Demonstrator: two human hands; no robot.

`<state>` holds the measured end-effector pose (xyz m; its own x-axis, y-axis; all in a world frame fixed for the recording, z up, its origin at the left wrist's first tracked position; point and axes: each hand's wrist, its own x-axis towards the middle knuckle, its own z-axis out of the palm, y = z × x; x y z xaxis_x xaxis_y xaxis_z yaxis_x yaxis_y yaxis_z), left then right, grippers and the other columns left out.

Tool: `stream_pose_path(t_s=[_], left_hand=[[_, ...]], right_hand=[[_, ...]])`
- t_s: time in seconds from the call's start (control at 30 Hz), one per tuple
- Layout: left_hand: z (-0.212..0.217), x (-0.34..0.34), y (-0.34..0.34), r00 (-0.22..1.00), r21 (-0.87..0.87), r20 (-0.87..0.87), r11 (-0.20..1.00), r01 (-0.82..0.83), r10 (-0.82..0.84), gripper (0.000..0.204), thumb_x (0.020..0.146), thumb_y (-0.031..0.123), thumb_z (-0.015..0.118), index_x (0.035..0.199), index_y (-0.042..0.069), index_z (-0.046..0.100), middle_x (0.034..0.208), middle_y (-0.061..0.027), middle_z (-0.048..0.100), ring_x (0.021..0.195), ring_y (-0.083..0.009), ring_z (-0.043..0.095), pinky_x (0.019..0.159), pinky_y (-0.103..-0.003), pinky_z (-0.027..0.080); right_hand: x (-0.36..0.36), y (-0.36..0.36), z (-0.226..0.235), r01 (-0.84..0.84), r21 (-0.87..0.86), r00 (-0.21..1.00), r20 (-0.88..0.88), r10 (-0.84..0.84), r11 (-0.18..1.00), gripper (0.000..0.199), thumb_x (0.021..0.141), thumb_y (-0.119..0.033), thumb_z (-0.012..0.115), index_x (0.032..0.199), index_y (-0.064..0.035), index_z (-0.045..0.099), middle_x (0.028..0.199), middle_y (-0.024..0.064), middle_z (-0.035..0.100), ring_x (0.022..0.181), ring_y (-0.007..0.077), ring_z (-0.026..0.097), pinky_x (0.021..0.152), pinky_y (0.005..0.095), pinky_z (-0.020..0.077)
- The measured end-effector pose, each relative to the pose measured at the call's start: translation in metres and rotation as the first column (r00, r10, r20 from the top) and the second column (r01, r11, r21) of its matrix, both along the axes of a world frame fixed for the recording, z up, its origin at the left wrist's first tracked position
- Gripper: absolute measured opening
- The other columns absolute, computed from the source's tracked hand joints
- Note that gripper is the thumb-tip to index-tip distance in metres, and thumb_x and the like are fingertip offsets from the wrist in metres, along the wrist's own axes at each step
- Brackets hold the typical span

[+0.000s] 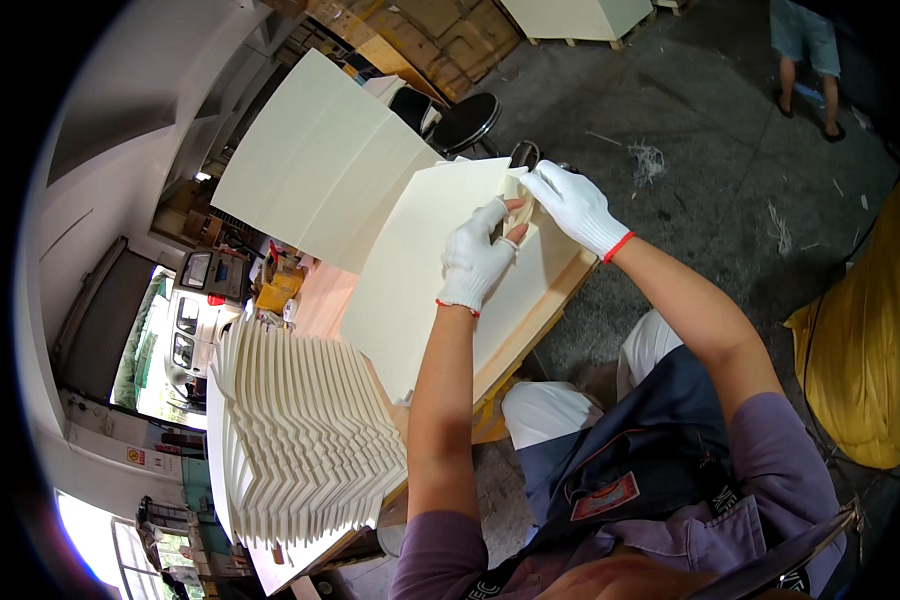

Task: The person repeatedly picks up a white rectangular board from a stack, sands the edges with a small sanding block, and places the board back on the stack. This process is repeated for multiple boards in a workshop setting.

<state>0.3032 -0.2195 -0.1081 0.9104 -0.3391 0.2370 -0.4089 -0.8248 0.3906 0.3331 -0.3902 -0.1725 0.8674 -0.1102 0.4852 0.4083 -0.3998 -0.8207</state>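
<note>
Before me on the work table [322,298], a large cream paperboard sheet [420,270] lies flat, with a narrow folded part along its right edge. My left hand [473,262], in a white knit glove with bare fingertips, is closed at that edge, thumb and forefinger on the fold. My right hand [573,208], in a white glove with a red cuff, bends its fingers over the same edge near its far corner. The right fingertips are partly hidden by the fold. To the left stands a tall pile of creased cream sheets [310,430], their edges zigzagging.
Behind the table's left part rises a broad stack of flat cream sheets [320,160]. A round black stool [467,122] stands beyond. Paper scraps [648,162] litter the floor. Yellow cloth [865,330] hangs at the right. A person [808,50] stands at the far right.
</note>
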Motion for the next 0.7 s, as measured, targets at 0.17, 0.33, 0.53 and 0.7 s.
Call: stream_pose_path(t_s=[0.17,0.33,0.53,0.7], left_hand=[[-0.007,-0.010,-0.003,0.944,0.089,0.310,0.992,0.090,-0.113,0.041,0.080,0.017,0.068,0.120,0.024,0.065,0.107,-0.0061,0.067,0.088,-0.0279,0.066,0.080,-0.037,0.053],[-0.012,-0.007,0.004,0.911,0.152,0.402,0.988,0.036,-0.095,0.035,0.080,0.020,0.066,0.114,0.024,0.065,0.109,-0.0029,0.064,0.098,-0.0272,0.062,0.079,-0.040,0.055],[-0.014,0.002,0.000,0.952,0.165,0.305,0.983,-0.082,0.028,0.027,0.082,0.025,0.066,0.109,0.023,0.066,0.110,-0.0009,0.064,0.097,-0.0282,0.061,0.078,-0.043,0.054],[-0.016,0.018,-0.003,0.949,0.245,0.309,0.958,-0.149,0.069,0.028,0.082,0.027,0.066,0.109,0.023,0.066,0.110,-0.0016,0.064,0.098,-0.0284,0.061,0.077,-0.043,0.054]], right_hand=[[-0.009,-0.027,0.016,-0.053,-0.025,0.991,-0.128,0.050,0.998,0.050,0.096,-0.055,0.039,0.095,-0.0085,0.058,0.086,0.0161,0.064,0.086,0.0362,0.063,0.072,0.0451,0.0448],[-0.008,-0.033,0.013,-0.127,-0.426,0.982,-0.183,0.052,0.896,0.045,0.093,-0.052,0.046,0.090,-0.0101,0.060,0.081,0.0112,0.067,0.084,0.0303,0.065,0.071,0.0440,0.0490],[-0.006,-0.033,0.011,-0.030,-0.574,0.999,-0.003,0.034,0.819,0.040,0.088,-0.049,0.052,0.086,-0.0104,0.063,0.081,0.0111,0.067,0.077,0.0321,0.065,0.067,0.0442,0.0506],[-0.003,-0.036,0.015,0.041,-0.638,0.972,0.203,0.117,0.769,0.034,0.092,-0.042,0.053,0.085,-0.0094,0.061,0.081,0.0113,0.065,0.077,0.0315,0.064,0.064,0.0435,0.0490]])
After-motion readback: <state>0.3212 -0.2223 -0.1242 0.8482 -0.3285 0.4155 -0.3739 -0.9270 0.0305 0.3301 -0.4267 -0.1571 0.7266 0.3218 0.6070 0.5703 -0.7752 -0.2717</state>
